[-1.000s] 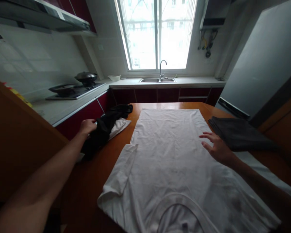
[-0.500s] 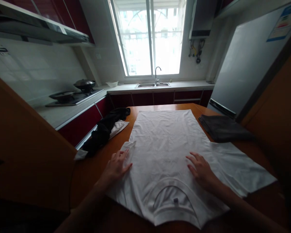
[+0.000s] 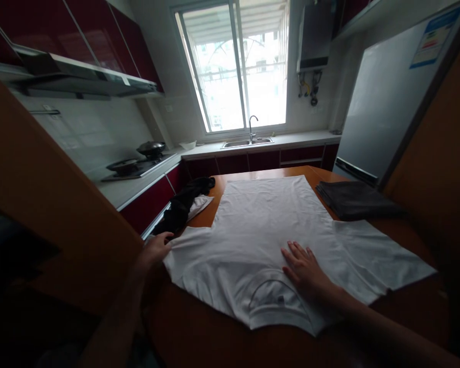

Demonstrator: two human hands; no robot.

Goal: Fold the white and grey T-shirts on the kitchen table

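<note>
A white T-shirt (image 3: 264,220) lies spread on the wooden table (image 3: 199,327), its collar towards me and its hem at the far edge. My left hand (image 3: 158,250) is closed on the end of the left sleeve, which is stretched out sideways. Flat on the shirt's upper part, just beyond the collar, rests my right hand (image 3: 302,266) with its fingers apart. The right sleeve lies spread out to the right.
A dark folded cloth (image 3: 356,198) lies at the table's right. Black and white clothes (image 3: 184,204) are heaped along the left edge. Beyond stand a sink (image 3: 249,143), a stove (image 3: 138,168) with pans, and a fridge (image 3: 383,102).
My left hand has moved left and drawn the bunched left sleeve outwards. My right hand has settled flat on the shirt. The view has tilted and shifted slightly.
</note>
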